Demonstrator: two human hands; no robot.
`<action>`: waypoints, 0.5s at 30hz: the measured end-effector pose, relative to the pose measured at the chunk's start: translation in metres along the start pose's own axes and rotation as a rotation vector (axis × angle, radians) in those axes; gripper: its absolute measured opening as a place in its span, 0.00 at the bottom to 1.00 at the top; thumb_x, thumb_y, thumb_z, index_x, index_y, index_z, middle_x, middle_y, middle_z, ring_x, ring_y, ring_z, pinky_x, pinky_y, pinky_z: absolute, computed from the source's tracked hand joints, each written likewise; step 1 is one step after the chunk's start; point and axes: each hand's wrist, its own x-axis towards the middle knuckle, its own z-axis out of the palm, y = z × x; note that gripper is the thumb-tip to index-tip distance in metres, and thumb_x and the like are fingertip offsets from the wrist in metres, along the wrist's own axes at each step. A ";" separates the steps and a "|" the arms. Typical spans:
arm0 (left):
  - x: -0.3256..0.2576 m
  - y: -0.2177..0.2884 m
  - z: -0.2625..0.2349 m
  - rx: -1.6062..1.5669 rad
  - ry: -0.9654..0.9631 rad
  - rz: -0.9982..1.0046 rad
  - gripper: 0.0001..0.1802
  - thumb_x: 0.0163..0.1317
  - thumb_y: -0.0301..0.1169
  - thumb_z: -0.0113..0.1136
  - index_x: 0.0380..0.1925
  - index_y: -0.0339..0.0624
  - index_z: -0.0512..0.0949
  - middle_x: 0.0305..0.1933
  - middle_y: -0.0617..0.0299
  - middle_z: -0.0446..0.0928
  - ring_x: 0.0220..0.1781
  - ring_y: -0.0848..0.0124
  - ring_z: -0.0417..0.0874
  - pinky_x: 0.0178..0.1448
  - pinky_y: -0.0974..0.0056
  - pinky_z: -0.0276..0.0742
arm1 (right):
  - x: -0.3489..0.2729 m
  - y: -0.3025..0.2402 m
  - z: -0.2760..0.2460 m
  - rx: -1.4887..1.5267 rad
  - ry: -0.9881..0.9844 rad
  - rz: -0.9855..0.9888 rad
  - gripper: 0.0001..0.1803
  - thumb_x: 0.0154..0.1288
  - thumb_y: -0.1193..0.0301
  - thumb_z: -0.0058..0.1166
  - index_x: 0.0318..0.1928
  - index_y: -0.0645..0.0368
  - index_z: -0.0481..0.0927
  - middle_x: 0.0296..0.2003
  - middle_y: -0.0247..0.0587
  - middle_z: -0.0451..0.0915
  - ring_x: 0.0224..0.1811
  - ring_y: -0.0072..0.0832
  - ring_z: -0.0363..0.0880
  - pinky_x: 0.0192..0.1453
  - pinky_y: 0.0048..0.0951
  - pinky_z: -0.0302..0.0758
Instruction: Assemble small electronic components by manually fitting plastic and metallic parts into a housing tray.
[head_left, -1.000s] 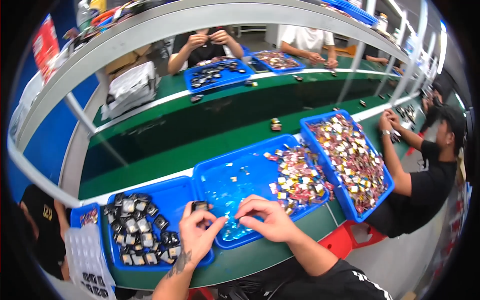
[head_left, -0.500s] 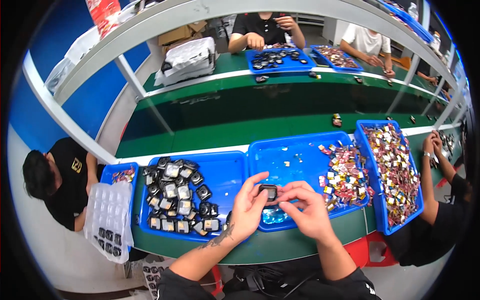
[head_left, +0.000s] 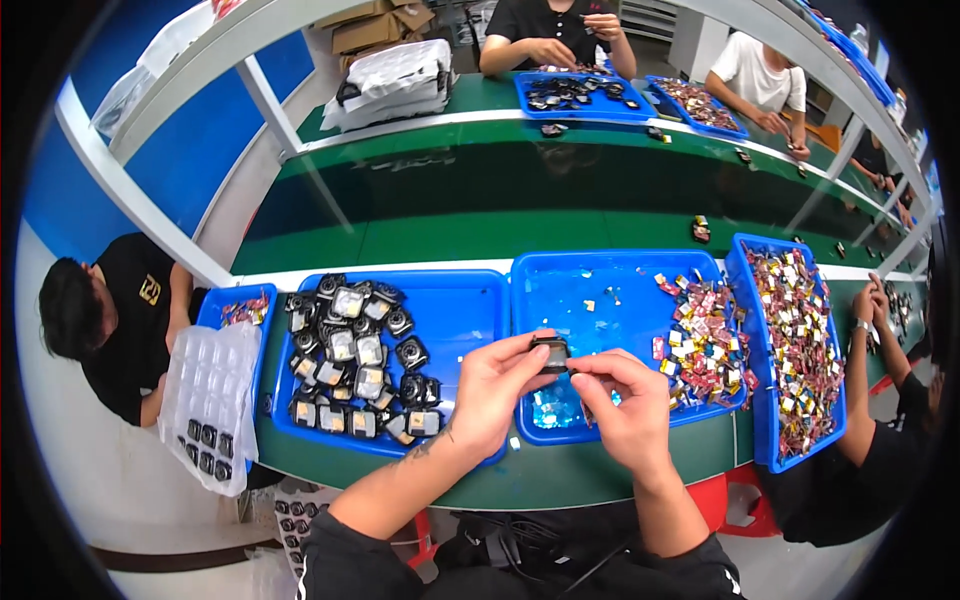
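Note:
Between thumb and fingers of my left hand (head_left: 488,395) is a small black square device housing (head_left: 552,354), held above the middle blue tray (head_left: 620,300). Its grey face is partly visible. My right hand (head_left: 632,405) is at the housing's right edge, thumb and forefinger pinched together. A thin reddish sliver shows below those fingers; what they grip is too small to name. To the left, a blue tray (head_left: 455,310) holds a heap of similar black housings (head_left: 345,345), several with pale faces. Small red, yellow and white parts (head_left: 700,345) fill the middle tray's right side.
A narrower blue tray (head_left: 757,340) full of the same small parts stands at right. A clear plastic blister tray (head_left: 212,385) with black units lies at left, near a seated person (head_left: 125,330). Others work across the green bench (head_left: 450,220) and at right.
The view has shifted slightly. My left hand has turned the housing a little, and my right fingers have moved from spread around its edge to a tighter pinch beside it.

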 end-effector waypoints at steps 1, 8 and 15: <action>0.000 0.000 0.000 -0.002 0.003 -0.001 0.17 0.69 0.26 0.56 0.55 0.32 0.76 0.52 0.55 0.80 0.49 0.70 0.83 0.54 0.66 0.82 | 0.001 0.001 0.002 0.021 0.010 0.008 0.09 0.60 0.79 0.61 0.42 0.63 0.85 0.32 0.39 0.82 0.27 0.20 0.77 0.30 0.22 0.71; -0.005 0.001 0.004 0.003 -0.179 -0.026 0.20 0.71 0.25 0.51 0.61 0.31 0.71 0.56 0.54 0.78 0.57 0.69 0.79 0.61 0.63 0.78 | 0.005 0.002 0.008 -0.137 0.207 -0.159 0.07 0.56 0.79 0.63 0.37 0.63 0.85 0.26 0.39 0.82 0.21 0.21 0.73 0.25 0.25 0.69; -0.008 -0.003 0.007 0.048 -0.152 0.033 0.20 0.70 0.24 0.52 0.60 0.30 0.71 0.56 0.54 0.78 0.56 0.69 0.80 0.60 0.64 0.78 | 0.005 -0.004 0.007 -0.319 0.216 -0.222 0.04 0.55 0.79 0.65 0.33 0.60 0.84 0.25 0.39 0.82 0.18 0.25 0.71 0.23 0.26 0.68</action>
